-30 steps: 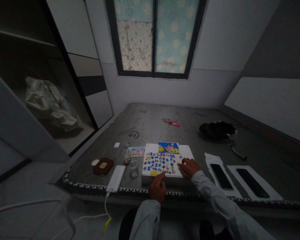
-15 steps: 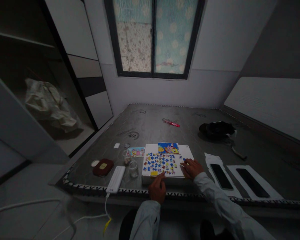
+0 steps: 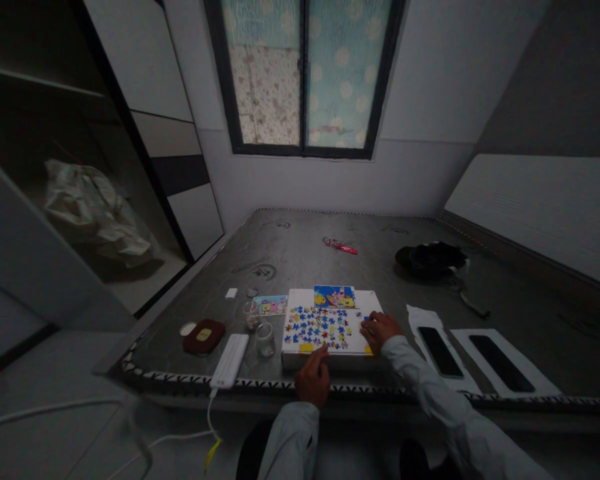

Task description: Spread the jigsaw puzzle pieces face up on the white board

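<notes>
Small jigsaw puzzle pieces (image 3: pixel 313 325), mostly blue with some yellow and red, lie spread over the white box (image 3: pixel 353 337). A colourful cartoon picture card (image 3: pixel 334 297) lies at the box's far edge. My right hand (image 3: pixel 383 330) is over the box's right side, fingers bent down and pinched at a blue puzzle piece; the fingertips partly hide it. My left hand (image 3: pixel 313 378) rests by the front edge of the box, its index finger reaching onto the edge near the lowest pieces. Its thumb and index finger are apart, with nothing visible between them.
Left of the box are a clear glass jar (image 3: pixel 265 340), a second cartoon card (image 3: pixel 271 305), a white power bank (image 3: pixel 230 361) with a cable and a brown case (image 3: pixel 204 336). To the right lie two dark phones (image 3: pixel 440 352) on white sheets, and a dark cap (image 3: pixel 433 260).
My right hand has shifted slightly and drawn its fingers in, uncovering a yellow patch at the box's front right. My left hand stays at the front edge. The view has moved a little.
</notes>
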`<control>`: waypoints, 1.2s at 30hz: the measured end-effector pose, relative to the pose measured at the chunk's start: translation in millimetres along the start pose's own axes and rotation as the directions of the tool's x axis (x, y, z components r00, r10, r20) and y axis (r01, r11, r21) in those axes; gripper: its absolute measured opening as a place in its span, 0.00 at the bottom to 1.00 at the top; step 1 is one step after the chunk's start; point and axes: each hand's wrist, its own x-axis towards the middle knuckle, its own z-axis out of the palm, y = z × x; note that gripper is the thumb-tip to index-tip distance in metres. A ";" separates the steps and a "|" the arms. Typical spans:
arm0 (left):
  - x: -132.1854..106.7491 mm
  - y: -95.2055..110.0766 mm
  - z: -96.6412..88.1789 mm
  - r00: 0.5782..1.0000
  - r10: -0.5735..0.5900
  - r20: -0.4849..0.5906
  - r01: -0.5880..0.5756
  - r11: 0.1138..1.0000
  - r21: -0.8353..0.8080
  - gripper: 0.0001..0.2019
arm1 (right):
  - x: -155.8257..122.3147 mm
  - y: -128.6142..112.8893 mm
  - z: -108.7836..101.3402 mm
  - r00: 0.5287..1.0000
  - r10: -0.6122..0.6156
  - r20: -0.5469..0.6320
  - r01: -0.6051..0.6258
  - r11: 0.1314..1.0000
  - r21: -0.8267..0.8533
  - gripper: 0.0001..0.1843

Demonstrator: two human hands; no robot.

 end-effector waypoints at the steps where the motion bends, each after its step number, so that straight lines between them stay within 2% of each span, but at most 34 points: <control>1: -0.1 -0.4 0.3 1.000 0.003 -0.004 -0.003 1.000 0.002 0.18 | 2.8 1.1 -0.8 1.000 0.016 0.003 -0.016 1.000 0.018 0.16; 8: -0.4 -0.9 0.6 1.000 -0.004 -0.004 0.004 1.000 0.003 0.18 | 20.4 3.7 -3.1 0.987 0.145 0.072 -0.156 0.973 0.169 0.13; 14: 0.0 -0.1 -0.7 1.000 -0.014 -0.012 0.014 1.000 0.003 0.19 | 23.5 -1.0 -8.7 0.988 0.144 0.057 -0.153 0.967 0.206 0.10; 17: -0.4 -1.1 -0.4 1.000 -0.018 -0.003 0.018 1.000 0.000 0.18 | 10.7 -4.1 -6.5 0.998 0.047 0.030 -0.052 0.983 0.177 0.08; 21: -1.4 -1.9 0.1 1.000 -0.026 0.004 0.026 1.000 -0.008 0.17 | -14.9 -10.0 13.5 0.983 -0.150 -0.104 0.160 0.983 0.095 0.11; 24: -1.5 -1.2 0.0 1.000 -0.019 -0.003 0.019 1.000 -0.017 0.17 | -27.2 -13.8 29.3 0.965 -0.208 -0.158 0.219 0.974 0.061 0.15; 27: -0.6 -0.1 -1.4 1.000 -0.014 -0.005 0.013 1.000 -0.021 0.18 | -28.5 -12.8 29.0 0.964 -0.227 -0.140 0.237 0.969 0.061 0.14; 30: 0.3 0.1 -2.7 1.000 -0.007 -0.003 0.007 1.000 -0.014 0.17 | -20.8 -5.0 12.9 0.981 -0.175 -0.083 0.180 0.982 0.057 0.16; 33: 0.1 -0.3 -2.1 1.000 0.008 0.005 -0.007 1.000 -0.014 0.17 | -8.0 5.3 -3.9 0.999 -0.016 -0.028 0.017 1.000 0.026 0.19; 36: -0.7 -0.4 0.1 1.000 -0.005 0.006 0.005 1.000 -0.008 0.17 | 4.8 10.2 -8.9 0.998 0.056 0.012 -0.056 0.998 0.004 0.21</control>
